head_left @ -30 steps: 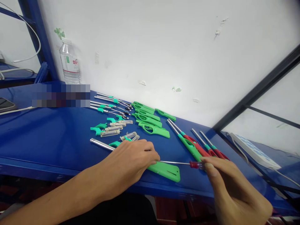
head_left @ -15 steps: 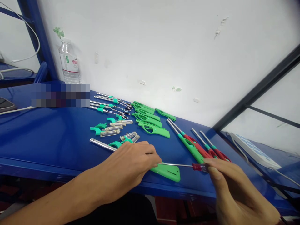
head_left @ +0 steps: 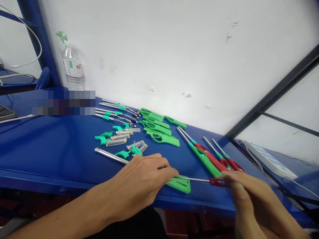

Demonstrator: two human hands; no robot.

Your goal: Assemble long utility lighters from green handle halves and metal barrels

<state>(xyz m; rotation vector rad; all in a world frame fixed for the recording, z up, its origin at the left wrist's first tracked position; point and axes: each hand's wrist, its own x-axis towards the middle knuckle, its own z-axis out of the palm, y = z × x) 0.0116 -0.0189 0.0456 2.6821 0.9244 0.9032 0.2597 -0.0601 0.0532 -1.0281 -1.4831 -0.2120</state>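
Note:
My left hand [head_left: 149, 179] is closed over a green gas lighter [head_left: 179, 184] at the table's front edge. The lighter's metal tube sticks out to the left and its handle to the right; its middle is hidden under my fingers. In my right hand [head_left: 251, 199] is a screwdriver [head_left: 217, 182] with a red and clear handle. Its thin shaft points left, and the tip is hidden at my left fingertips. Just beyond my left hand lie green triggers [head_left: 123, 154] and clear fuel tanks [head_left: 116, 142].
Behind are metal lighter tubes with wires [head_left: 117, 113] and several green handle shells [head_left: 163, 136]. Red and green lighters [head_left: 211, 159] lie to the right. A water bottle [head_left: 73, 68] stands by the wall, a phone [head_left: 6, 112] at far left, a power strip [head_left: 270, 159] at right.
My right hand and the screwdriver have shifted slightly right and down. My left fingers have slid a little right along the lighter, covering more of its handle.

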